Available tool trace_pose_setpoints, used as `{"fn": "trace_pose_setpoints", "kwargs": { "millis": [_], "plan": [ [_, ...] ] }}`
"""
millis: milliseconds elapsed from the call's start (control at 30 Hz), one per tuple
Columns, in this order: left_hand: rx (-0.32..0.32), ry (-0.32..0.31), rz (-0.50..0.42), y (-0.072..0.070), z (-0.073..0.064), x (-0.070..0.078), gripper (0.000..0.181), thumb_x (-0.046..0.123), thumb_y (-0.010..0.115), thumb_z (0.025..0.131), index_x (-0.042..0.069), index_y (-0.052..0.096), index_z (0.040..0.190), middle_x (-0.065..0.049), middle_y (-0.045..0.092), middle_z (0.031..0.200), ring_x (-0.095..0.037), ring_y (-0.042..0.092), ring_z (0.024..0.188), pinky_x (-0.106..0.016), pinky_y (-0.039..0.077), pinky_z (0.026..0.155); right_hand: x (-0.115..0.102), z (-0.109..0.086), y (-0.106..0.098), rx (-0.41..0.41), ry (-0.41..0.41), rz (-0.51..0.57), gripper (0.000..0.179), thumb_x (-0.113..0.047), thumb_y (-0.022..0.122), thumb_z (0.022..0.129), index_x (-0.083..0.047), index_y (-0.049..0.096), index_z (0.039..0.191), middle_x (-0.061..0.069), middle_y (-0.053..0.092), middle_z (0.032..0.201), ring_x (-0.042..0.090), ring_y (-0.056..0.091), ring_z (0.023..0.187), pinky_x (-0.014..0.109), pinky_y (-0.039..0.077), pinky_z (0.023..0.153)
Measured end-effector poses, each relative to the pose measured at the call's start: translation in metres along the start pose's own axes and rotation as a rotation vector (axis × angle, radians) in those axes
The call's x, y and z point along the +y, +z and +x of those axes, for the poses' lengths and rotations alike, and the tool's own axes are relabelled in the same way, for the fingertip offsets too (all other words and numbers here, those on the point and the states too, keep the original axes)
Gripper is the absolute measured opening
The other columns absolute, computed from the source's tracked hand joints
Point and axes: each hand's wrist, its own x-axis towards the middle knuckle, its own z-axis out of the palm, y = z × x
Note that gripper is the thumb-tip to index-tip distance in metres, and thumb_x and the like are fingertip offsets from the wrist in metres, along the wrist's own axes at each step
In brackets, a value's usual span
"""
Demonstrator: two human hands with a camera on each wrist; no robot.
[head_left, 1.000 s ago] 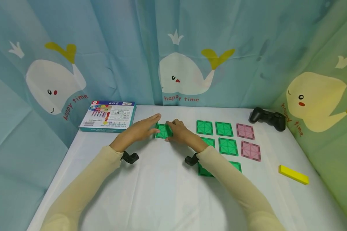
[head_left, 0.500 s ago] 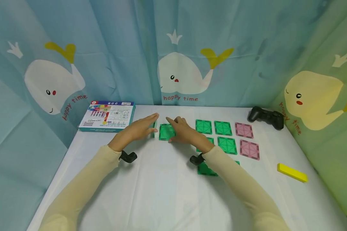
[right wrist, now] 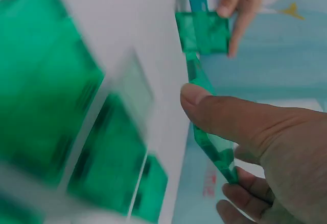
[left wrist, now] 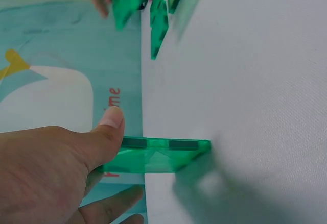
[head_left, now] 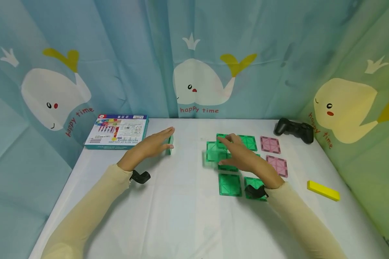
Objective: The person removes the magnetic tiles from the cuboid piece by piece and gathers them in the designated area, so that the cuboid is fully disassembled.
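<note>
My left hand pinches a translucent green magnetic tile that stands on edge above the white table. In the left wrist view the thumb lies on its near edge, with the fingers behind. Further right, my right hand holds another green magnetic tile by its edge. That tile is raised, its shadow falling below it, and it overlaps the left side of the laid-out green tiles. The right wrist view shows the thumb on one face of this tile and the fingertips at its other side.
Green tiles lie flat in rows under and around my right hand, with two pink tiles beside them. A black game controller, a yellow block and a flat printed box also lie on the table. Whale-print curtains surround it.
My right hand has carried its green tile away from my left hand, rightward to the rows of flat tiles. My left hand keeps its tile upright in nearly the same place.
</note>
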Motion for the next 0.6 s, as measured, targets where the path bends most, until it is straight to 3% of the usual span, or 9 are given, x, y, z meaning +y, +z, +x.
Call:
{"fn": "trace_pose_setpoints", "kwargs": {
  "millis": [167,333,600],
  "plan": [
    [0.002,0.011,0.007,0.0,0.0,0.0,0.072,0.03,0.056,0.112,0.002,0.02,0.168,-0.016,0.016,0.176,-0.033,0.018,0.162,-0.049,0.019,0.132,0.032,-0.056,-0.016,0.042,0.095,0.013,0.086,-0.025,0.083,0.094,-0.001,0.036,0.162,0.027,0.036,0.151,0.043,0.046,0.128,0.063,0.052,0.099],
    [-0.004,0.008,-0.001,0.001,0.001,0.001,0.072,0.029,0.056,0.112,0.002,0.02,0.168,-0.016,0.015,0.176,-0.033,0.017,0.163,-0.049,0.019,0.132,0.064,-0.113,-0.029,0.087,0.171,0.05,0.085,-0.027,0.086,0.091,0.002,0.041,0.158,0.031,0.038,0.146,0.047,0.039,0.126,0.069,0.048,0.093],
    [0.007,-0.003,-0.015,0.001,-0.001,0.001,0.072,0.029,0.057,0.111,0.003,0.02,0.168,-0.015,0.016,0.177,-0.032,0.017,0.163,-0.049,0.018,0.132,0.107,-0.179,-0.029,0.014,0.273,0.069,0.087,-0.026,0.087,0.089,0.007,0.041,0.155,0.037,0.038,0.146,0.059,0.034,0.128,0.077,0.042,0.09]
  ]
}}
